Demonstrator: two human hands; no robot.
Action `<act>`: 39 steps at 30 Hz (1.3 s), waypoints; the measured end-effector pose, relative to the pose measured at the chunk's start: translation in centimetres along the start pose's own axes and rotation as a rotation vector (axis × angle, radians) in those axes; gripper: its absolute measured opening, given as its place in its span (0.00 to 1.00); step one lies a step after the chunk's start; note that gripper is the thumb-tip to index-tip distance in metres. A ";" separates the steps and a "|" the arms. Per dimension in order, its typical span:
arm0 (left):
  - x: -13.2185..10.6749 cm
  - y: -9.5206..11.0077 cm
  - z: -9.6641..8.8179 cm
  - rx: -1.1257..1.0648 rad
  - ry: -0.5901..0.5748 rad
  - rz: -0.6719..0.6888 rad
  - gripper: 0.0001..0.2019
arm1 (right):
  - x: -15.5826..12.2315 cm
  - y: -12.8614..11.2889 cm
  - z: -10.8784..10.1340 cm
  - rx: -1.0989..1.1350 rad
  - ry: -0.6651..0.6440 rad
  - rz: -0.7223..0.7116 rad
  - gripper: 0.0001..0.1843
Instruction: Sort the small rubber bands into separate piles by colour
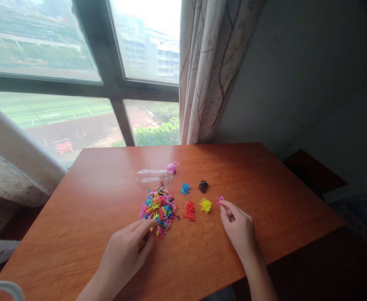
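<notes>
A mixed heap of small coloured rubber bands (159, 207) lies on the wooden table (101, 196). Beside it sit small sorted piles: blue (185, 189), dark brown (203, 186), red (189, 210), yellow (205, 205). My right hand (237, 228) pinches pink bands (220, 200) just right of the yellow pile. My left hand (129, 251) rests at the near edge of the mixed heap, fingers curled and fingertips touching the bands. A clear plastic bottle (153, 175) with a pink cap (171, 167) lies on its side behind the heap.
A window (76, 62) and a patterned curtain (208, 71) stand behind the table. A grey wall is to the right. A white rounded object (1, 288) shows at the bottom left corner. The table's right edge drops to a dark floor.
</notes>
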State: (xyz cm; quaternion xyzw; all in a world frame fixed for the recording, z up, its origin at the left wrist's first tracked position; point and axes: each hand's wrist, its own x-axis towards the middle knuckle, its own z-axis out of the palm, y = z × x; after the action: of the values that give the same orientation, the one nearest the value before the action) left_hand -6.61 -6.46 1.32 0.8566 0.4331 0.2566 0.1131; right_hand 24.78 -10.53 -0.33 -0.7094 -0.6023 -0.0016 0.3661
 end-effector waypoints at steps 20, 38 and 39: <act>0.0 0.3 0.2 0.013 -0.125 -0.034 0.11 | -4.0 -10.1 4.0 0.202 -0.334 -0.167 0.12; -0.1 0.2 -0.1 -0.074 -0.231 -0.099 0.08 | -3.9 -10.0 3.9 0.213 -0.372 -0.175 0.11; -0.1 0.2 0.0 -0.089 -0.234 -0.106 0.08 | -3.9 -10.0 3.9 0.214 -0.372 -0.174 0.11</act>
State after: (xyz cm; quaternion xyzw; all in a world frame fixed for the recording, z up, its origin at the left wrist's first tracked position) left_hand -6.58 -6.65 1.38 0.8506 0.4500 0.1677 0.2143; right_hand 13.46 -11.80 0.26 -0.5999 -0.7150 0.1615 0.3207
